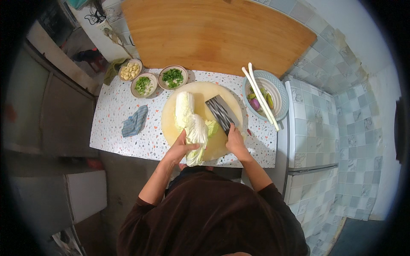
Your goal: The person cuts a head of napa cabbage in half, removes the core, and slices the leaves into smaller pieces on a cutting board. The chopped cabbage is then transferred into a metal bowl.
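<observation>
My left hand (181,148) grips a piece of napa cabbage (196,136) by its lower part, tilted over the near side of a round cutting board (229,96). Another length of napa cabbage (184,105) lies on the board just beyond it. A loose yellow-green leaf (211,127) rests to the right of the held piece. In my right hand (236,143) is the handle of a cleaver (221,112). Its broad, dark-patterned blade points away from me above the board's right half; I cannot tell whether it touches the board.
Bowls of peeled garlic (129,71), chopped scallion (143,85) and chopped greens (173,77) stand at the back left. A blue cloth (135,121) lies left of the board. Scallion stalks (261,96) lie across a colander (282,96) at right. A wooden panel (211,35) leans behind.
</observation>
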Action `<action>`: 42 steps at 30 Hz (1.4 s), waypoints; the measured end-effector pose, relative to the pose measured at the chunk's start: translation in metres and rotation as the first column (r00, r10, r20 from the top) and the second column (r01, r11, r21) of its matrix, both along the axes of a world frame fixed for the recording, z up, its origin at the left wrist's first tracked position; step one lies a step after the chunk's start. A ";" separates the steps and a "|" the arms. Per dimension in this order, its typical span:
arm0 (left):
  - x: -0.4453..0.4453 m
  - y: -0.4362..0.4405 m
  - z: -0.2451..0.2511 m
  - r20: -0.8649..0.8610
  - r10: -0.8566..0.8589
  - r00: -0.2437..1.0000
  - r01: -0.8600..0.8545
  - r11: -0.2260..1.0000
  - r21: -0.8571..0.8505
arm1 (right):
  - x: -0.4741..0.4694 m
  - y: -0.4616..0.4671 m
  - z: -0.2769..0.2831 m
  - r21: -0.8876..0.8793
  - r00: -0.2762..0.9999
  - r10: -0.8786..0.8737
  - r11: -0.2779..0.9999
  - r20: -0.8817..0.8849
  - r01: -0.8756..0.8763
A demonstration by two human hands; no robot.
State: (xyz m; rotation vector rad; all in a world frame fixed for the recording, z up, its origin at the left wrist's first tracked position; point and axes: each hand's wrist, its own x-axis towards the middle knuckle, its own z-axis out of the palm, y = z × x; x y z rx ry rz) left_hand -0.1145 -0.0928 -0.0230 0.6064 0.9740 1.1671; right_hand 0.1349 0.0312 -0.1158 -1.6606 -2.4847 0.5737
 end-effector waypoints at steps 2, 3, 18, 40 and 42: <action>0.000 0.001 -0.015 -0.251 -0.014 0.968 0.008 1.000 -0.024 | 0.009 0.002 0.019 -0.029 0.991 -0.036 0.999 -0.126 0.033; 0.001 0.006 -0.022 -0.313 -0.035 0.949 0.037 0.999 0.000 | 0.014 0.001 0.031 -0.055 0.978 -0.055 0.997 -0.203 0.044; 0.053 0.135 -0.103 -0.880 -0.076 0.468 0.116 0.993 -0.024 | 0.068 -0.048 0.090 -0.160 0.832 -0.288 0.957 -0.474 0.240; 0.050 0.090 -0.038 -0.891 0.306 0.335 0.071 0.935 0.348 | 0.035 0.017 0.025 -0.160 0.899 -0.151 0.983 -0.410 0.092; 0.031 0.095 -0.021 -0.869 0.346 0.353 0.000 0.929 0.370 | 0.036 0.005 0.045 -0.145 0.841 -0.232 0.972 -0.489 0.184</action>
